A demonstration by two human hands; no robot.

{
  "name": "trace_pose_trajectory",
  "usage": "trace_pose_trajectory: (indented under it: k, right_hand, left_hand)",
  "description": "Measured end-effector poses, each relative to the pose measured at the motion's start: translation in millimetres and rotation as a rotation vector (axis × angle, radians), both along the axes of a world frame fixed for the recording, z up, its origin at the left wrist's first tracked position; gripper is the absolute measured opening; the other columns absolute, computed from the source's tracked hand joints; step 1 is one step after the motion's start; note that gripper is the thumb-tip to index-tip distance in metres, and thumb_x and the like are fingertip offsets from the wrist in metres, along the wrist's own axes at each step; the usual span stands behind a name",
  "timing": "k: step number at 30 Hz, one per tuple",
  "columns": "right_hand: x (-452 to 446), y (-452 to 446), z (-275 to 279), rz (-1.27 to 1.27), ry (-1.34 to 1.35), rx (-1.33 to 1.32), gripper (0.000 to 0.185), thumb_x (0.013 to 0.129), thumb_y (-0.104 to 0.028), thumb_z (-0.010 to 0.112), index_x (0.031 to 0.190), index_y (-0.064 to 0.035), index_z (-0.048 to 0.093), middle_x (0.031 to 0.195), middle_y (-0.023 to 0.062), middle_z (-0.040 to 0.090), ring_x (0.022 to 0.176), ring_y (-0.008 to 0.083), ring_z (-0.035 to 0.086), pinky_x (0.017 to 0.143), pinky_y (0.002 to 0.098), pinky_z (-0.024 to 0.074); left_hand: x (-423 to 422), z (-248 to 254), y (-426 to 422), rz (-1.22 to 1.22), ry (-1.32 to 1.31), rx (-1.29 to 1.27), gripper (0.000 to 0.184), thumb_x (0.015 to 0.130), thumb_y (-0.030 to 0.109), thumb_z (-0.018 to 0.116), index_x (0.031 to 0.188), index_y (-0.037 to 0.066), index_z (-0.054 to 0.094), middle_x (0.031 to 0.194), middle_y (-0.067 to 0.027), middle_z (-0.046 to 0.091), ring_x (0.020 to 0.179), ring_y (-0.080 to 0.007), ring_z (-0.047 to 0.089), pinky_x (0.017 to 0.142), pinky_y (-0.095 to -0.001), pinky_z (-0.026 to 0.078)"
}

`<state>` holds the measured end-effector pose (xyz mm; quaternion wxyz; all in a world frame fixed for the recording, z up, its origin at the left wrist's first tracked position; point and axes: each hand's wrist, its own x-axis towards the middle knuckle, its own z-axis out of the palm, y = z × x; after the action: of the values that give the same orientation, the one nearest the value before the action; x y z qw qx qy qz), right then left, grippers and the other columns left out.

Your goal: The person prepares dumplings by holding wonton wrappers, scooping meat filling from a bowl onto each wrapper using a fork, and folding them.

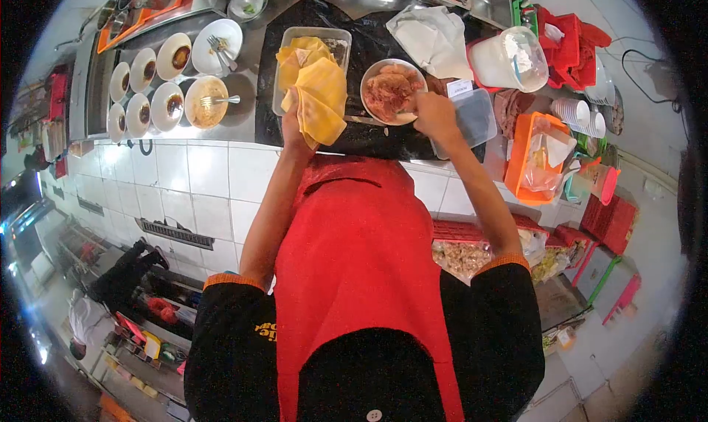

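My left hand (293, 121) is closed around a fanned stack of yellow wrappers (321, 101), above a metal tray (341, 41) in which more yellow sheets lie. To the right, a white bowl (366, 77) holds a reddish minced filling (391, 90). At the bowl's right edge my right hand (434, 116) is closed, its fingers bent at the rim; what they grip, if anything, is hidden. White paper (428, 40) lies behind the bowl, and a clear plastic lid (476, 119) lies beneath my right forearm.
Small sauce bowls (166, 106) stand at the left, beside a bowl with a fork (199, 112). A white tub (505, 60) and an orange basket (520, 153) are at the right. A person (85, 319) is in the far left background.
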<state>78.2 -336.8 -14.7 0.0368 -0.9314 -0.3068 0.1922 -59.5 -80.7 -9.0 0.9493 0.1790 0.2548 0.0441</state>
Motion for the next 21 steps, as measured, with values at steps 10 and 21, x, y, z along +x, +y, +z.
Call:
trace_pose_trajectory:
  k: [10,21]
  right_hand:
    - [2.8,2.1,94.1,-0.269,0.092,0.371,0.016,0.075,-0.002,0.065,0.087,-0.0068,0.073,0.089,0.0128,0.070,0.083,0.0304,0.067,0.074,0.0393,0.0513]
    - [-23.8,28.0,49.7,-0.251,-0.033,1.173,0.028,0.077,0.014,0.058,0.097,0.0017,0.073,0.094,0.0111,0.068,0.083,0.0149,0.062,0.073,0.0248,0.0474]
  left_hand:
    - [2.4,15.4,-15.5,-0.061,0.177,0.116,0.050,0.102,0.041,0.038,0.132,0.002,0.047,0.123,-0.0141,0.060,0.107,-0.0281,0.063,0.090,-0.0421,0.054]
    - [23.4,33.4,-38.0,-0.157,-0.130,-0.194,0.048,0.102,0.040,0.039,0.132,0.003,0.048,0.124,-0.0142,0.060,0.110,-0.0283,0.062,0.094,-0.0437,0.052]
